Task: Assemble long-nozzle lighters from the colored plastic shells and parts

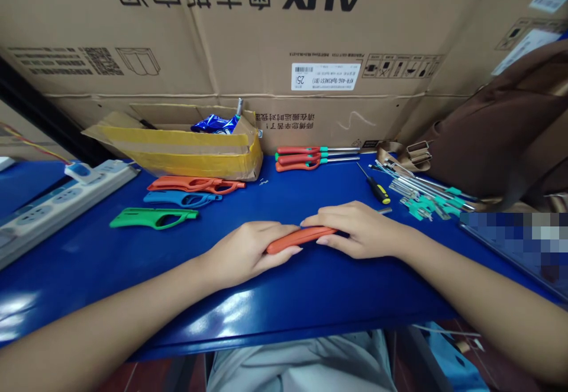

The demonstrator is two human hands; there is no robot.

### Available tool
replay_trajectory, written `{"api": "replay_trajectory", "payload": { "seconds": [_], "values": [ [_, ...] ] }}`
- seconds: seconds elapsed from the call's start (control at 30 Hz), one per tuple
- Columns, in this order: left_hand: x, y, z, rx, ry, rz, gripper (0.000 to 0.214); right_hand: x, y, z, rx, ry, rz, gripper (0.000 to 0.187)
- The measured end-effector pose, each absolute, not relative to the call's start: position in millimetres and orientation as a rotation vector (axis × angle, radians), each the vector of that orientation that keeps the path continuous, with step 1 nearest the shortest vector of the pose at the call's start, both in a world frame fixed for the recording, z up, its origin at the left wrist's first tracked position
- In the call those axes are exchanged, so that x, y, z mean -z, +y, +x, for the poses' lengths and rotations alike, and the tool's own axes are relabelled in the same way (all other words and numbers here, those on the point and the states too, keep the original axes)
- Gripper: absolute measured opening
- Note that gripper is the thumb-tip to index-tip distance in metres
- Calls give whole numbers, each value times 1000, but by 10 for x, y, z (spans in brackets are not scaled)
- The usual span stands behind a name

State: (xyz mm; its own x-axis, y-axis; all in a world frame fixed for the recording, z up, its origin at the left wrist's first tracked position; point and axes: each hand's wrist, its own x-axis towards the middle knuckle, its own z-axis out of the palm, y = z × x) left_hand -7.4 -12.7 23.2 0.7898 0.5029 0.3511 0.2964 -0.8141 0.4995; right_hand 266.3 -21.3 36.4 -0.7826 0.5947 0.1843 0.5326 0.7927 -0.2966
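Observation:
My left hand is closed around one end of an orange stick lighter. At the other end, my right hand grips the same lighter between thumb and fingers. The lighter lies roughly level just over the blue table, and the fingers cover part of its handle. A short metal tip pokes out behind my right hand. Left of my hands lie a green lighter casing, a blue one and orange ones. A black and yellow screwdriver lies beyond my right hand.
Orange lighters with metal stems are stacked at the back, beside a taped cardboard box. Metal rods with teal parts lie to the right, near a brown bag. A power strip runs along the left.

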Motion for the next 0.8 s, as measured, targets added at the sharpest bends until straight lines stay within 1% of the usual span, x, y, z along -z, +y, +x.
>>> {"api": "replay_trajectory", "payload": {
  "seconds": [0.13,0.33,0.53,0.67,0.8],
  "values": [
    [-222,-156,-61,-580,601,2598,34,-345,-267,2605,-540,-2678,-795,30],
    [-212,-135,-51,-541,625,2517,30,-331,-238,2578,-606,-2673,-842,30],
    [-201,-31,-78,-558,584,2516,30,-372,-194,2637,-498,-2729,-920,28],
    [-216,37,-117,-584,590,2491,29,-413,-161,2730,-390,-2768,-1010,23],
    [-208,97,-151,-570,631,2466,29,-419,-122,2782,-348,-2769,-1071,25]
  ]
}}
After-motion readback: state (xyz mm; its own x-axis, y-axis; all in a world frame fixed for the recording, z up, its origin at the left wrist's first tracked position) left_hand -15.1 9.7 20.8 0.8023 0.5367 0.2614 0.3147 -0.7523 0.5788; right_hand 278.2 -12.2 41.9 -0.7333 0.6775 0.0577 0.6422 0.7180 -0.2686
